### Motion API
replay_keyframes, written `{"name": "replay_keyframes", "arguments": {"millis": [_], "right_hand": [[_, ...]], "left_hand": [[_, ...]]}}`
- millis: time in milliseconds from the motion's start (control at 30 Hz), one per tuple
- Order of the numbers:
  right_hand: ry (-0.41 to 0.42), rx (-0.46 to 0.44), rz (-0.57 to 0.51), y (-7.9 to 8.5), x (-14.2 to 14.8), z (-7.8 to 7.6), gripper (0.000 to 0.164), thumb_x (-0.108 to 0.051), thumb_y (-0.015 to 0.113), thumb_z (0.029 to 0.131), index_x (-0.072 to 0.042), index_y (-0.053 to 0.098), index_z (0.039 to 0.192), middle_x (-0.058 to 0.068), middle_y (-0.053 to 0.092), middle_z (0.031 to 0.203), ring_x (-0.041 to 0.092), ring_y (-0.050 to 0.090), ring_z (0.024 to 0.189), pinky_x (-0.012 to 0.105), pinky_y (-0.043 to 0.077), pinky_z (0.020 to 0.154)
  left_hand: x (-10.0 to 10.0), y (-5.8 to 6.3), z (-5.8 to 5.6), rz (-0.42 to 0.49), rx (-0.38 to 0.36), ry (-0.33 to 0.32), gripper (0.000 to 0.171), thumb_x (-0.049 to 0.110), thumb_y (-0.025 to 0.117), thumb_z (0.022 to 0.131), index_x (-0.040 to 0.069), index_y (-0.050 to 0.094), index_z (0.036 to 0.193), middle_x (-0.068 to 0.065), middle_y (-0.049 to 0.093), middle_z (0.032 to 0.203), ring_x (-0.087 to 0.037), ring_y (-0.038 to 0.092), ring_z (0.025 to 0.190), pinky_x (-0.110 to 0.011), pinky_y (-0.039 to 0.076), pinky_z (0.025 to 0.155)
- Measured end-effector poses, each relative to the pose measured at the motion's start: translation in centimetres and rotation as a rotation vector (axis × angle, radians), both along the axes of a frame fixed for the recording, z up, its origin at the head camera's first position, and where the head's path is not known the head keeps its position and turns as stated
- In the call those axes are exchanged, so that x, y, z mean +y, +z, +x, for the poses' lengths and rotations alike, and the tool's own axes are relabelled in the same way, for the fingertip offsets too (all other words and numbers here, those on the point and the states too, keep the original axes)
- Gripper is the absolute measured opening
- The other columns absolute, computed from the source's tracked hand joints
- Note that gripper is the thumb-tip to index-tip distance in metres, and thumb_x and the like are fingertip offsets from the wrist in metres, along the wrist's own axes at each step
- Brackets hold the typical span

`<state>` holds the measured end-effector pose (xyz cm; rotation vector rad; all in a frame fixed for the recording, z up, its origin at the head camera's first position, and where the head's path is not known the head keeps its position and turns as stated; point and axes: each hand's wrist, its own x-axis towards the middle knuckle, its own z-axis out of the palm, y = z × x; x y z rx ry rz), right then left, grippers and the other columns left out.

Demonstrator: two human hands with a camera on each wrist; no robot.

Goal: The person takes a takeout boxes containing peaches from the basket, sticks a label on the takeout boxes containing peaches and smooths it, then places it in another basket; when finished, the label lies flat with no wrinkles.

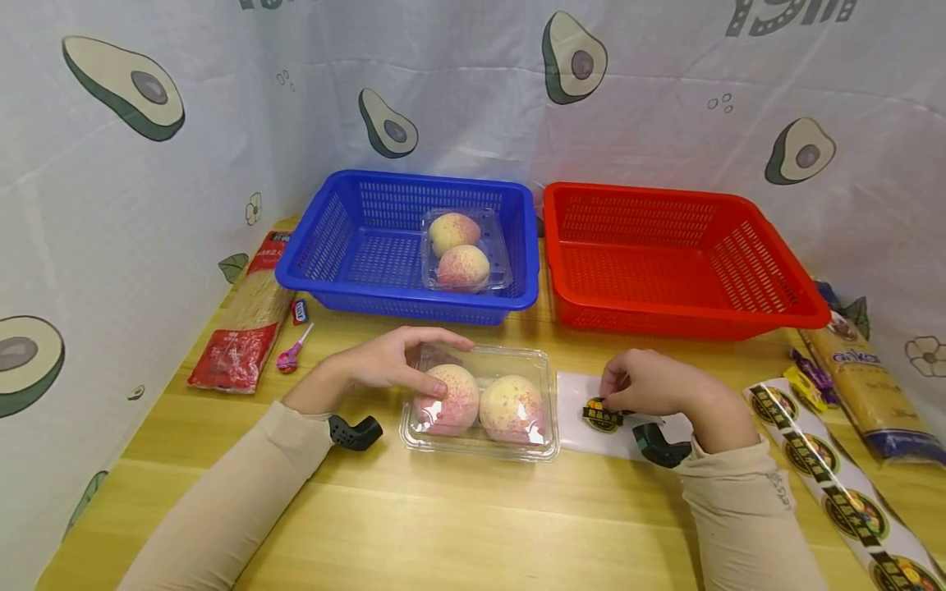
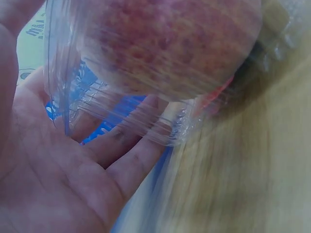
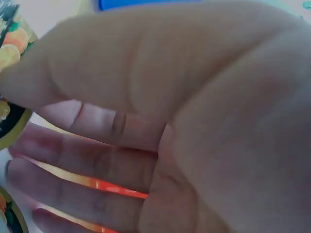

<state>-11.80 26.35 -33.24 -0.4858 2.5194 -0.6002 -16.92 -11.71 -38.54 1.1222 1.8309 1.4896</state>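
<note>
My left hand (image 1: 384, 361) grips the left end of a clear plastic fruit box (image 1: 480, 451), its thumb over the top. Two pink-and-yellow peaches (image 1: 512, 410) lie side by side inside; the left wrist view shows one peach (image 2: 165, 43) close up through the plastic. To the right of the box, my right hand (image 1: 654, 382) pinches a round black-and-gold fruit sticker (image 1: 602, 416) between thumb and fingers. Beneath that hand lies a white backing strip (image 1: 580, 390), partly covered by it. The thumb hides part of the sticker (image 3: 9, 124) in the right wrist view.
Behind stand a blue basket (image 1: 406, 295) holding another box of peaches (image 1: 464, 267) and a red basket (image 1: 687, 320). A sticker strip (image 1: 835, 468) and a yellow packet (image 1: 865, 361) lie right; noodles (image 1: 251, 320) and pink scissors (image 1: 290, 357) lie left.
</note>
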Motion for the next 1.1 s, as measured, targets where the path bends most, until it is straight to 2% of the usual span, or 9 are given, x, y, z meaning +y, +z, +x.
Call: {"name": "replay_keyframes", "arguments": {"millis": [200,300,533,733,900,1100], "right_hand": [[0.002,0.022,-0.056,0.7,0.1,0.3,0.007,-0.011,0.072,0.088,-0.010,0.066,0.083,-0.004,0.063,0.076,0.014,0.054,0.067,0.029,0.046,0.058],[-0.006,0.052,-0.090,1.6,0.0,0.6,0.007,-0.010,0.072,0.089,-0.010,0.066,0.086,-0.003,0.063,0.079,0.015,0.056,0.070,0.029,0.048,0.058],[0.016,0.184,-0.184,4.5,-1.3,2.0,0.006,-0.010,0.073,0.092,-0.011,0.067,0.093,-0.005,0.067,0.086,0.014,0.063,0.083,0.030,0.055,0.073],[0.079,0.296,-0.250,6.2,-4.6,1.8,0.011,-0.005,0.072,0.091,-0.015,0.068,0.092,-0.008,0.068,0.085,0.011,0.066,0.084,0.033,0.057,0.077],[0.124,0.288,-0.322,6.2,-7.3,1.3,0.012,-0.005,0.072,0.092,-0.016,0.069,0.094,-0.008,0.068,0.088,0.010,0.065,0.085,0.033,0.057,0.079],[0.186,0.216,-0.365,4.8,-9.6,0.7,0.007,-0.008,0.071,0.094,-0.013,0.071,0.098,-0.008,0.070,0.090,0.010,0.067,0.085,0.032,0.057,0.078]], "left_hand": [[0.0,0.0,0.0,0.005,-0.018,-0.009,0.069,0.005,0.081,0.085,-0.003,0.048,0.145,-0.015,0.049,0.147,-0.030,0.051,0.130,-0.042,0.047,0.104],[0.1,0.0,0.0,0.008,-0.036,-0.013,0.069,0.007,0.081,0.085,-0.004,0.048,0.145,-0.018,0.049,0.147,-0.032,0.051,0.130,-0.042,0.047,0.103],[0.1,-0.1,0.1,0.013,-0.057,-0.014,0.070,0.008,0.081,0.085,-0.005,0.047,0.144,-0.020,0.049,0.147,-0.036,0.052,0.129,-0.042,0.048,0.102],[0.1,0.0,0.0,0.025,-0.063,-0.018,0.070,0.008,0.081,0.086,-0.006,0.046,0.144,-0.024,0.047,0.147,-0.038,0.051,0.130,-0.042,0.049,0.102],[0.1,0.0,0.1,0.022,-0.085,-0.022,0.070,0.006,0.081,0.086,-0.006,0.045,0.145,-0.025,0.046,0.147,-0.038,0.051,0.130,-0.043,0.050,0.101],[0.1,0.0,0.0,0.012,-0.064,-0.007,0.071,0.009,0.081,0.086,-0.004,0.046,0.145,-0.023,0.047,0.147,-0.033,0.051,0.130,-0.041,0.048,0.103]]}}
